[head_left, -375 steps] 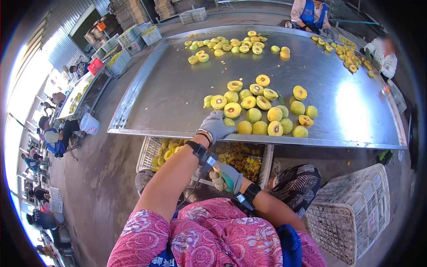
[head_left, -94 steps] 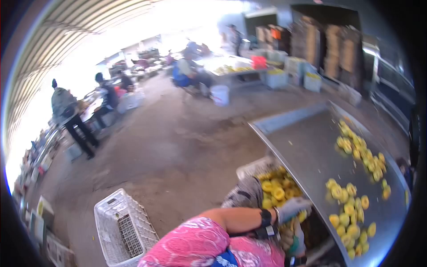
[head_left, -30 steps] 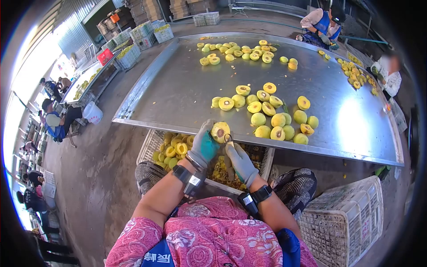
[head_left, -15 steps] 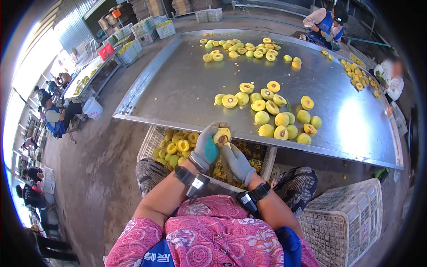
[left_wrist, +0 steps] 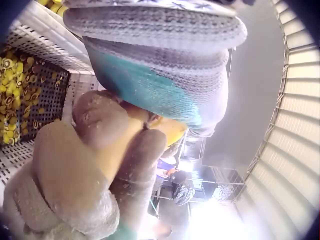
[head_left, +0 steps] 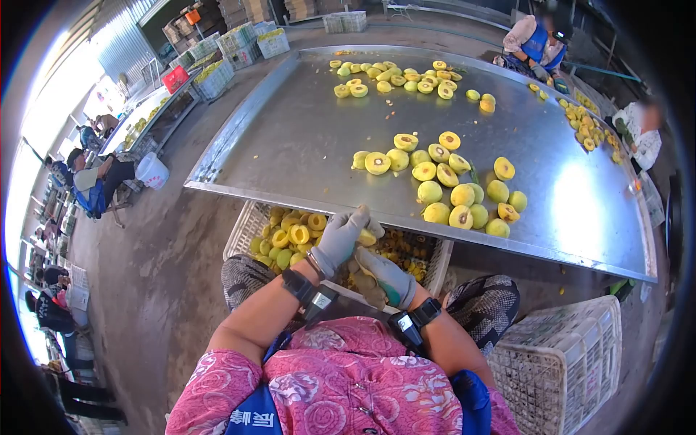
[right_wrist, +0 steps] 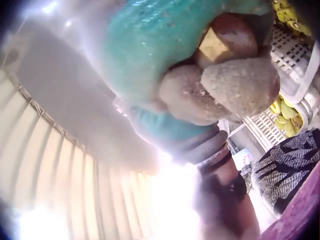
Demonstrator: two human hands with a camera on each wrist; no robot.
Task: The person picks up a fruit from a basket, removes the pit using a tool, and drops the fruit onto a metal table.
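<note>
My gloved left hand (head_left: 339, 238), its back turned up, holds a peach half (head_left: 367, 237) just below the metal table's front edge. Most of that half is hidden by the fingers; a yellow edge (left_wrist: 173, 131) shows in the left wrist view. Just beneath, my gloved right hand (head_left: 388, 277) grips a pitting tool by its pale handle (left_wrist: 117, 150), with the tip up against the fruit. The handle's end (right_wrist: 214, 47) pokes out between the fingers in the right wrist view. Several peaches, many of them halved with brown centres, lie on the table (head_left: 290, 159) ahead.
Under the table edge stands a white crate (head_left: 241, 232) with yellow pitted halves (head_left: 290, 235) on its left and scraps and pits (head_left: 413, 254) on its right. Another white crate (head_left: 573, 362) is at right. Two people (head_left: 536, 43) work across the table.
The head view swung left, then back to the table. My left hand reached among the peaches earlier; now it holds a half against the tool and has rolled over, hiding the cut face.
</note>
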